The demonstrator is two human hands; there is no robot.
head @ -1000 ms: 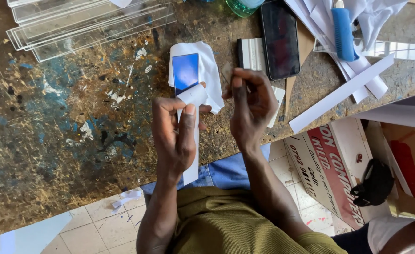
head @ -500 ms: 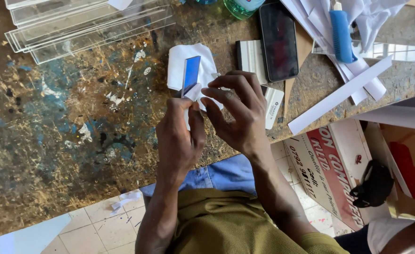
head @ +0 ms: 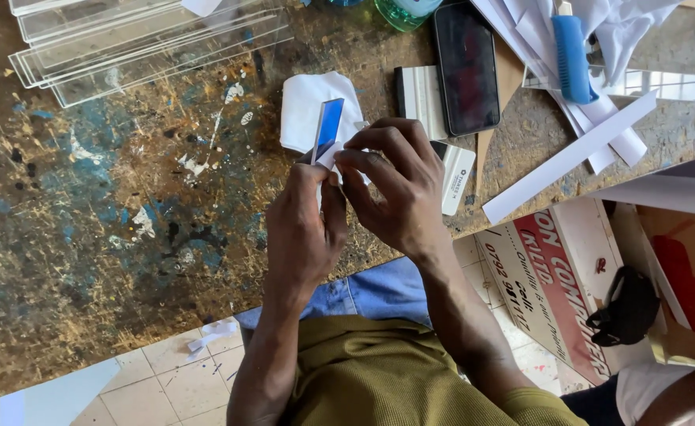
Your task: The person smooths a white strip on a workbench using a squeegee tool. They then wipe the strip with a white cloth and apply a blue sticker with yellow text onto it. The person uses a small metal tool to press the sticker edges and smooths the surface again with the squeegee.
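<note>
My left hand holds a small clear acrylic piece that shows blue on its face, standing on edge above the table. My right hand pinches the white protective film at the piece's lower end, fingers curled close against the left thumb. Just behind the piece a loose white sheet of peeled film lies on the paint-stained wooden table.
Clear acrylic strips are stacked at the top left. A black phone, a grey squeegee, a blue-handled tool and white paper strips lie to the right. Printed boards lean beside the table on the tiled floor.
The piece has turned from face-up to on edge. My right hand moved from beside it onto its lower end, gripping the film.
</note>
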